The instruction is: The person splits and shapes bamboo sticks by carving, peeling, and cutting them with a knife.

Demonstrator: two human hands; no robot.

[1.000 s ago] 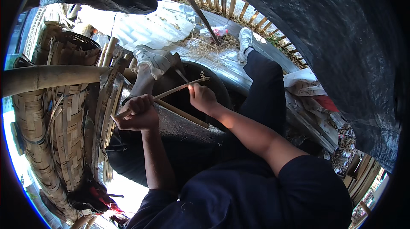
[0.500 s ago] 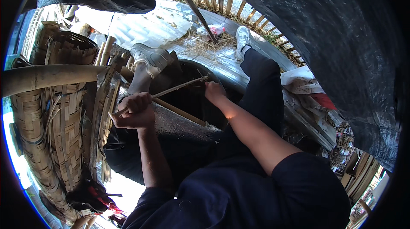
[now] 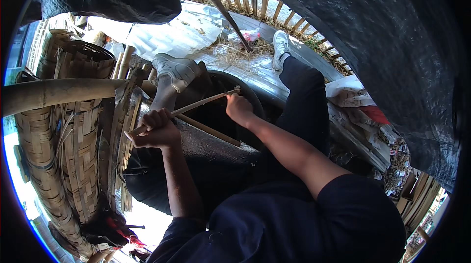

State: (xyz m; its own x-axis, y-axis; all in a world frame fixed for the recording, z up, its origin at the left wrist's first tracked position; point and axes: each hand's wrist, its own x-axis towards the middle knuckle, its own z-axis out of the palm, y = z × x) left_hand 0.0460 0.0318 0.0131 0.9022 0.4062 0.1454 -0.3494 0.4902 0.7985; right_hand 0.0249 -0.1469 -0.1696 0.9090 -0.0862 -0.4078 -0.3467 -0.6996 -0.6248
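My left hand [image 3: 156, 129] is closed round the near end of a long, thin, pale stick [image 3: 200, 103], its tip poking out past my fingers. The stick slants up to the right over my lap and ends in a knobby, rough tip. My right hand [image 3: 238, 108] is a closed fist just below that far end. A short, thin, dark piece sticks out from beside the fist across the stick; what the fist holds is mostly hidden. Beneath the stick lies a round dark basin [image 3: 252, 97], between my legs.
Tall woven bamboo baskets [image 3: 73, 160] stand at the left, with a thick bamboo pole [image 3: 64, 91] across them. Another thin strip [image 3: 211, 130] rests over my thigh. Black plastic sheeting [image 3: 392, 57] hangs at the right. A slatted bamboo fence [image 3: 265, 5] runs beyond pale sheets.
My right fist has moved slightly left along the stick, and the dark piece beside it has shifted left too. My left hand keeps its hold, fingers slightly looser. The whole view has shifted a little.
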